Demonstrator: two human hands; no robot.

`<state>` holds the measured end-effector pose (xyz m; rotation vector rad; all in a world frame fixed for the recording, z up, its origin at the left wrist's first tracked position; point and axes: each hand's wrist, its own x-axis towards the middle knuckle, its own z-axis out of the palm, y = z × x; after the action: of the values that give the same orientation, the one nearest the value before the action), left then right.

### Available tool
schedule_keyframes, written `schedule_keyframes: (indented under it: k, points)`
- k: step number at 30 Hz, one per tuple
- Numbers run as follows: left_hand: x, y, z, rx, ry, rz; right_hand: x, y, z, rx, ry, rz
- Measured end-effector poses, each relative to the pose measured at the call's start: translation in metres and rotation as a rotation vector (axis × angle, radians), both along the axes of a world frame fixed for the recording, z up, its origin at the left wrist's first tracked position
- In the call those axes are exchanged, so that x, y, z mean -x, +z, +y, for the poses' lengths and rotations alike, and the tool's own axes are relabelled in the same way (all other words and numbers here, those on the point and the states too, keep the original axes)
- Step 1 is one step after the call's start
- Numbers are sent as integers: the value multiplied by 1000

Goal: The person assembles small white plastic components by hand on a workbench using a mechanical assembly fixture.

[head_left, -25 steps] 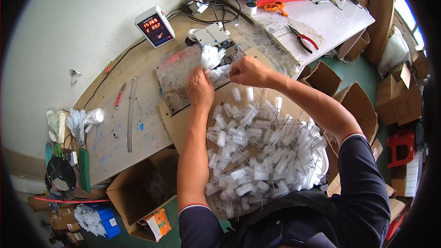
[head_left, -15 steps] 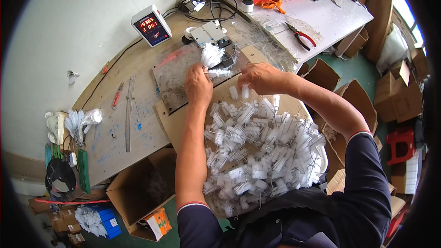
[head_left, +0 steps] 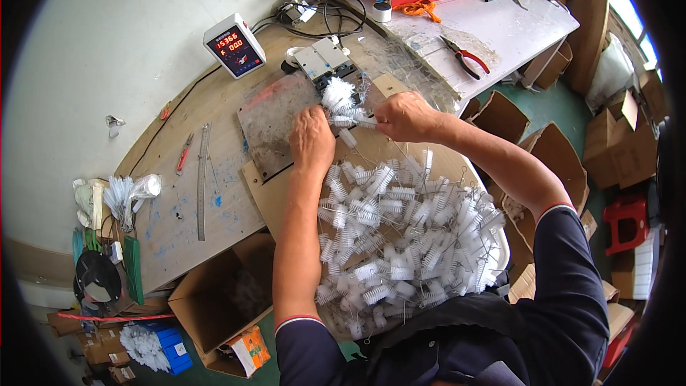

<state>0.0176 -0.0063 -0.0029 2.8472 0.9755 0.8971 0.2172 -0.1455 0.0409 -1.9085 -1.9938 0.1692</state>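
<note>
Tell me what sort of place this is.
Probably a small workshop: there's a heap of small white brushes, a metal machine on the wooden worktop, and red-handled pliers.

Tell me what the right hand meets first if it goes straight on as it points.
Pointing leftward, the right hand would probably meet the white brushes between the hands first, then the left hand; depth is hard to judge.

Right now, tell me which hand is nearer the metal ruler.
Left. The left hand is to the right of the metal ruler; the right hand is farther right.
</note>
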Motion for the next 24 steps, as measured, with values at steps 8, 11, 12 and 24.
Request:
schedule_keyframes:
  k: [8, 11, 12, 24]
  points:
    - [7, 5, -6, 118, 162, -40, 28, 3, 15, 30, -88, 120]
    - [15, 9, -1, 195, 247, -153, 36, -1, 27, 15, -198, 181]
    - [19, 9, 2, 201, 287, -222, 39, -2, 32, -8, -259, 218]
    - [22, 2, 6, 189, 277, -302, 47, -11, 59, -74, -418, 338]
